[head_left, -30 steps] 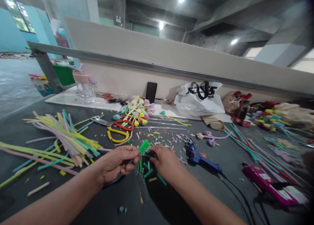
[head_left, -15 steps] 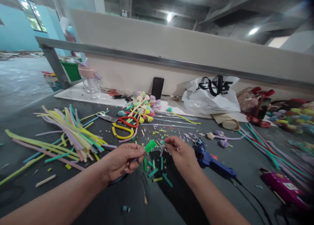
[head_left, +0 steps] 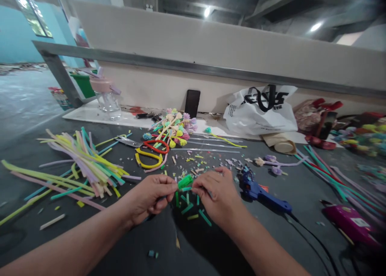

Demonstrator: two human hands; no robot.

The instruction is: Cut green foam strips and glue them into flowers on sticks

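My left hand [head_left: 155, 195] is closed in a pinch on a bright green fuzzy piece [head_left: 185, 181], which looks like pipe cleaner; its lower end is hidden by the fingers. Just beneath that piece, a short teal pipe-cleaner piece [head_left: 185, 189] is held at its right end by my right hand [head_left: 215, 191], fingers closed. The two pieces are close together; whether they touch I cannot tell. Below the hands lie several short green cuttings [head_left: 187, 208]. Small bits [head_left: 196, 163] of mixed colours are strewn behind them.
Long pastel pipe cleaners [head_left: 87, 159] are heaped at left, beside red-and-yellow-handled scissors [head_left: 149, 160]. Small fuzzy flowers [head_left: 175, 127] lie in front of a propped phone [head_left: 192, 103]. At right are a blue glue gun [head_left: 265, 197], a magenta device [head_left: 350, 223] and a white bag [head_left: 261, 115].
My right hand has moved left and slightly down from the scattered bits, bringing the short teal piece to the green one. The left hand stays nearly in place. The view has shifted slightly.
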